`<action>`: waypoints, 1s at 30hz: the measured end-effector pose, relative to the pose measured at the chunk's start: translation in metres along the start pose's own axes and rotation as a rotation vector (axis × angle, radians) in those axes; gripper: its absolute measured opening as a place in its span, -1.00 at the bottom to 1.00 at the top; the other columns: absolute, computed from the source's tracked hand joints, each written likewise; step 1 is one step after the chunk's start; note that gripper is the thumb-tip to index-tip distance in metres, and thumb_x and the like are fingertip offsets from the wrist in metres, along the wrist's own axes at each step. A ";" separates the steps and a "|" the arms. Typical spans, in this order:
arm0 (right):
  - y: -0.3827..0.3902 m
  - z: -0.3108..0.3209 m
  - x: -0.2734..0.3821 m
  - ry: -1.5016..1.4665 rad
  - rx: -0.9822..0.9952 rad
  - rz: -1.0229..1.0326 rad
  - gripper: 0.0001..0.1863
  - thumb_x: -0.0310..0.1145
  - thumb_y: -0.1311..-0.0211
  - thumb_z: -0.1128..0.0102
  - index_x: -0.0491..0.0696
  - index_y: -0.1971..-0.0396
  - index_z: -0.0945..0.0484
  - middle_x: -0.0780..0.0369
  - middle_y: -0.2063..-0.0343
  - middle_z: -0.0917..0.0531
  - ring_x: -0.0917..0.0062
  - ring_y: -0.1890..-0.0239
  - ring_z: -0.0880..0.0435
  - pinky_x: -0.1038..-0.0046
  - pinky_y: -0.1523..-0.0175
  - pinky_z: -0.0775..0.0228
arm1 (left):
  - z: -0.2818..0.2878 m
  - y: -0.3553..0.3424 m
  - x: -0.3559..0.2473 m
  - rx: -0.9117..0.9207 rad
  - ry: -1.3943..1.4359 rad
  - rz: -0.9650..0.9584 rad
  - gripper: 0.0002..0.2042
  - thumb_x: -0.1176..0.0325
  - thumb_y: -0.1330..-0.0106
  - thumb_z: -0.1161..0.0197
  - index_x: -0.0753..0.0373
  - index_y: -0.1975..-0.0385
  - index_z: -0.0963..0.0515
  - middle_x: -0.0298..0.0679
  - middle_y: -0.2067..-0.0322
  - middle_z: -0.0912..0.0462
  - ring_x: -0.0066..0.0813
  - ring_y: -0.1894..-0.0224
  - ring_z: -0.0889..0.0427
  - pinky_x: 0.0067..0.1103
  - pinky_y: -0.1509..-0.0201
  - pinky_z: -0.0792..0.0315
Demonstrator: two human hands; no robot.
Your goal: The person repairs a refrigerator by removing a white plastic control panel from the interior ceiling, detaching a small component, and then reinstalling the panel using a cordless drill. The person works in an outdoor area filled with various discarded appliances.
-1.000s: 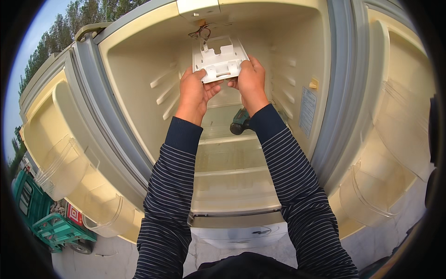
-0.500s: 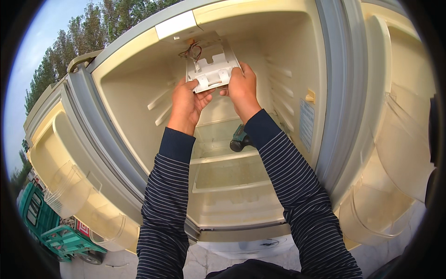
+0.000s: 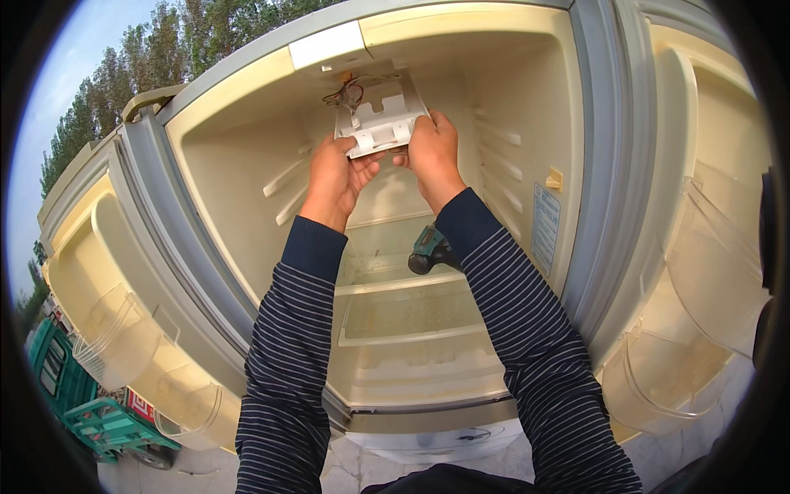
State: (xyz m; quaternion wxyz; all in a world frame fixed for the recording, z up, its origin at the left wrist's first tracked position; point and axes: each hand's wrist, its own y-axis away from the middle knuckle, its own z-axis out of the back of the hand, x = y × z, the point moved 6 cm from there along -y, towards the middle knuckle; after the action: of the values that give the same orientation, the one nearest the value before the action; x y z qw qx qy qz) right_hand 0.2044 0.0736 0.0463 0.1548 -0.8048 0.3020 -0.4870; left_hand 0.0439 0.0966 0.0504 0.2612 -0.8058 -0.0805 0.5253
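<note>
Two-handed, held a white plastic housing point(image 3: 380, 125) close under the ceiling of an open refrigerator compartment point(image 3: 239, 148). Gripped its left near corner in the left hand point(image 3: 332, 174), with the thumb on top and the fingers partly curled underneath. Gripped its right edge in the right hand point(image 3: 436, 156), likewise with the thumb above and the fingers folded below; could not make out all the fingertips there. Saw thin wires point(image 3: 352, 90) hanging at the far left of the housing, but could not tell whether joined to it. Noticed a green-and-black power tool point(image 3: 429, 249) on a clear shelf point(image 3: 383, 247) below, partly hidden behind the right sleeve point(image 3: 506, 288). Saw a left door point(image 3: 78, 235) and a right door point(image 3: 728, 123) swung open, and a green vehicle point(image 3: 107, 424) beyond the left one.
</note>
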 end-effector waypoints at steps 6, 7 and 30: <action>-0.003 -0.020 0.023 0.088 0.020 -0.001 -0.60 -0.34 -0.43 0.26 -0.33 -0.01 -0.42 0.06 0.25 -0.65 0.46 0.42 -0.64 0.43 0.41 -0.52 | -0.001 -0.016 -0.020 -0.035 0.010 0.002 -0.69 0.39 -0.45 0.14 0.56 0.06 -0.37 0.04 0.28 -0.62 -0.32 0.36 -0.70 -0.55 0.42 -0.68; -0.005 -0.024 0.027 0.087 0.019 -0.002 -0.62 -0.34 -0.42 0.26 -0.33 0.03 -0.42 0.06 0.28 -0.64 0.47 0.43 -0.64 0.43 0.41 -0.52 | -0.004 -0.016 -0.025 -0.050 0.017 0.000 -0.66 0.36 -0.45 0.16 0.57 0.05 -0.37 0.06 0.27 -0.62 -0.31 0.36 -0.70 -0.53 0.41 -0.68; -0.025 -0.039 0.056 0.103 0.099 -0.011 -0.57 -0.17 -0.56 0.27 -0.25 0.04 -0.42 0.14 0.36 -0.59 0.53 0.43 -0.59 0.43 0.33 -0.56 | 0.002 0.003 -0.066 -0.084 -0.442 -0.795 -0.46 0.16 -0.31 -0.44 0.48 -0.11 -0.57 0.04 -0.11 -0.64 -0.14 -0.18 -0.60 -0.35 -0.25 -0.45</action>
State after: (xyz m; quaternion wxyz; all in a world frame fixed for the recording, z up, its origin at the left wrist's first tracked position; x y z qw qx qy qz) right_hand 0.1977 0.0587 0.1173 0.1758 -0.7717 0.2807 -0.5430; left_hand 0.0133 0.0681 0.1017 0.3859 -0.5909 -0.4586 0.5400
